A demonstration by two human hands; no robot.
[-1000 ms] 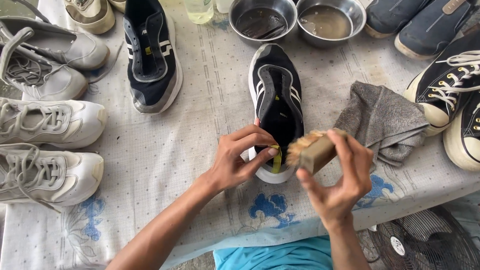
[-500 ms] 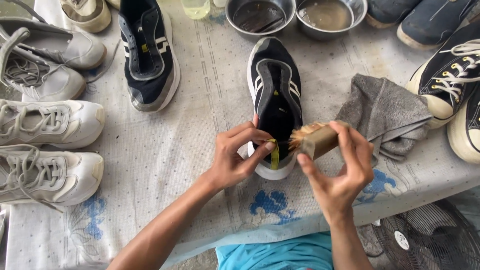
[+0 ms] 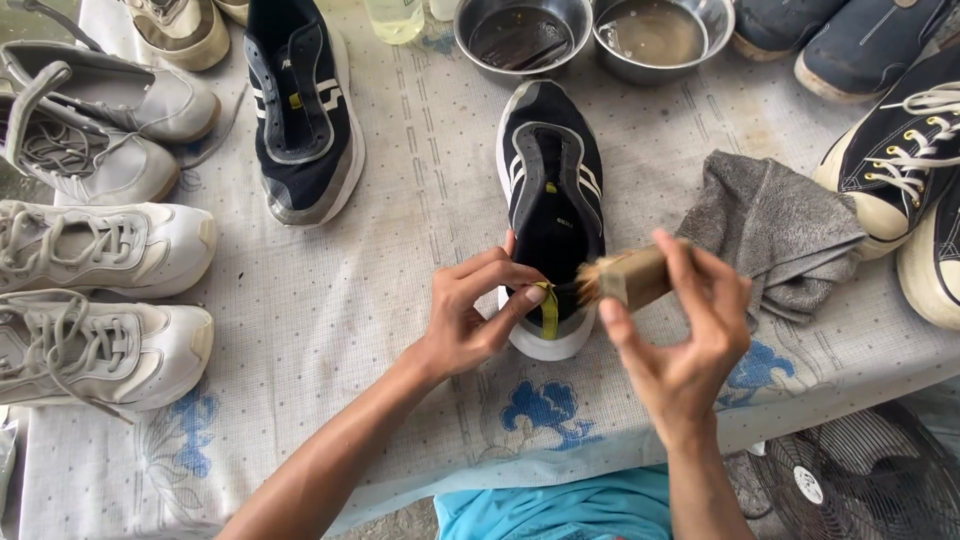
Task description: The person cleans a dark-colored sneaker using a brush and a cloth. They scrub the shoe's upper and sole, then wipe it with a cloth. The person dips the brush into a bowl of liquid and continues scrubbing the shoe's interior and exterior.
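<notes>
A black sneaker (image 3: 553, 190) with white stripes and a white sole lies on the table, its heel toward me. My left hand (image 3: 478, 310) grips the heel and pinches its yellow pull tab (image 3: 548, 308). A small wooden brush (image 3: 625, 277) is held in my right hand (image 3: 690, 335), its bristles touching the right side of the heel opening.
The matching black sneaker (image 3: 300, 110) lies at the back left. Several white sneakers (image 3: 95, 250) line the left edge. A grey cloth (image 3: 770, 235) lies right of the shoe. Two metal bowls (image 3: 520, 35) of murky water stand at the back. Dark sneakers (image 3: 900, 150) sit right, a fan (image 3: 860, 480) below.
The brush has shifted slightly along the heel rim, and the view has drifted down a little. My left hand keeps its hold on the heel.
</notes>
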